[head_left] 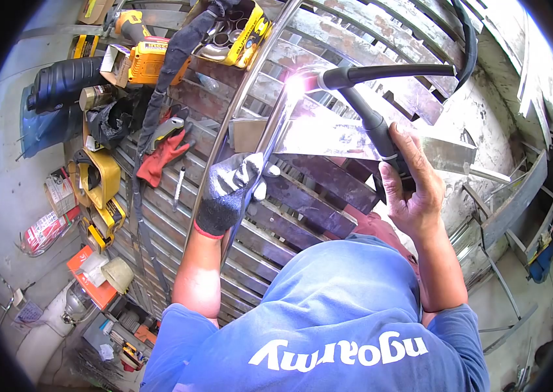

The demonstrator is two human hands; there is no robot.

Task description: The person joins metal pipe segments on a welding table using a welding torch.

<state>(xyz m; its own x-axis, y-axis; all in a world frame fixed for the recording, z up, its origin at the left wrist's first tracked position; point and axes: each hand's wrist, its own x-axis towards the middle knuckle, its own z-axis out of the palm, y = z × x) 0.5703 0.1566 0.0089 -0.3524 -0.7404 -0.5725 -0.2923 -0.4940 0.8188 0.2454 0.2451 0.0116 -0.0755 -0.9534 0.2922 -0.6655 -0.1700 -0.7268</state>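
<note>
My left hand point(227, 189), in a grey and white work glove, is closed around a shiny metal tube point(270, 140) that slants up and away. In my bare right hand point(417, 189) is a black welding torch point(371, 121), held by its handle with the head pointing left. A bright pinkish-white arc point(297, 83) burns at the torch tip, at the far end of the tube; glare hides the joint there. Under the torch, a flat metal bar point(335, 137) lies across the slats, partly washed out by the light.
A slatted metal bench point(309, 186) carries the work. To the left lie a red glove point(162, 160), a white marker point(179, 186), a yellow power tool point(149, 62) and a yellow box point(253, 39) of round metal parts. A black cable point(469, 46) hangs at upper right.
</note>
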